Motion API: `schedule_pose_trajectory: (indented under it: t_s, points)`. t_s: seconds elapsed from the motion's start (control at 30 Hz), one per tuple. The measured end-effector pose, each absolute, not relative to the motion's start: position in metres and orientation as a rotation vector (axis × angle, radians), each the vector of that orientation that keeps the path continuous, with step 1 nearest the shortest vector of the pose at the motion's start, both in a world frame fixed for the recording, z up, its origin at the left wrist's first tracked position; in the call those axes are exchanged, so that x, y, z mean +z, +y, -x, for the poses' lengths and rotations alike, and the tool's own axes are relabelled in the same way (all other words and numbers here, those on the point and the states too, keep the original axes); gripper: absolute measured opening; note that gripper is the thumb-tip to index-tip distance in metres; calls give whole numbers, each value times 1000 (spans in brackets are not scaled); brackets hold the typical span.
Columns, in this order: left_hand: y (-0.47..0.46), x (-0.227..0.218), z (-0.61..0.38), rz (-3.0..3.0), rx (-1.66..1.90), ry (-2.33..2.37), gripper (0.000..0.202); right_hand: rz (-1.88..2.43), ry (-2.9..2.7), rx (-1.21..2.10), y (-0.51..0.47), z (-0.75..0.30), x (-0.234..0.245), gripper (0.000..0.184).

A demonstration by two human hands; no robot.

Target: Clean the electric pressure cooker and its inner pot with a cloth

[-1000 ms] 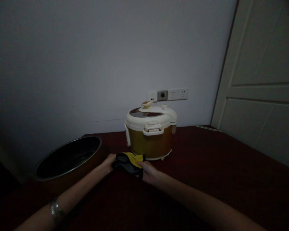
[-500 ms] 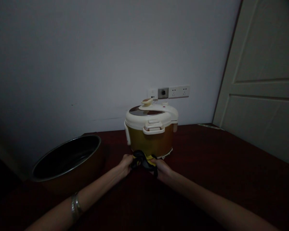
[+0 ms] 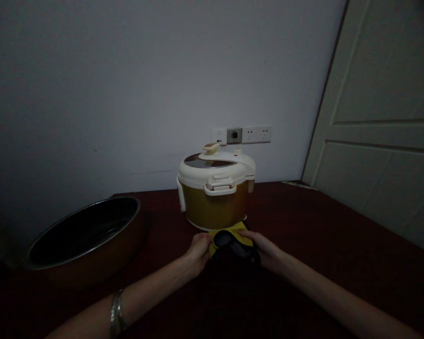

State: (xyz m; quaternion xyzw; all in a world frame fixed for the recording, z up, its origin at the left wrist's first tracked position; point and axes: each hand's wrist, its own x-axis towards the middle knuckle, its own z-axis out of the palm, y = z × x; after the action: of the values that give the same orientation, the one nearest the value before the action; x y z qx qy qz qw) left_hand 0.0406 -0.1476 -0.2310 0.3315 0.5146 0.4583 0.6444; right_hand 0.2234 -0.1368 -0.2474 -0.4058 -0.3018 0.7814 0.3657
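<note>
A yellow-and-black cloth [image 3: 231, 242] is gripped between both my hands just in front of a rice cooker. My left hand [image 3: 198, 251] is closed on its left side and my right hand [image 3: 265, 250] is closed on its right side. The rice cooker [image 3: 215, 193] has a cream lid and a golden body; its lid is down and it stands on the dark red table [image 3: 339, 245]. The cloth touches or nearly touches the cooker's base; I cannot tell which in the dim light.
A large dark metal bowl [image 3: 81, 235] sits at the left on the table. A strip of wall sockets [image 3: 242, 135] is above the cooker. A pale door [image 3: 385, 141] stands at the right. The room is dim.
Both hands have carried the cloth to the right and closer to the cooker's front base. The cloth is more bunched than a second ago.
</note>
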Motion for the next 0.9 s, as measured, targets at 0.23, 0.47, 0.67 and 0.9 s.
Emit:
schedule_pose_trajectory:
  t_s: [0.23,0.47,0.67,0.9]
  points:
    - [-173,-240,-82,-966,975,1110,15,1199,-968,1818,-174,-258,-213,38]
    - [-174,-233,-71,-1099,1101,1018,12,1255,-1117,1547,-146,-305,-205,25]
    - [-155,-171,-23,-2130,1874,748,15,1331,-1069,838,-87,-320,-229,20]
    - [-113,-92,19,-2165,2438,1078,22,1220,-1079,764,-75,-240,-272,36]
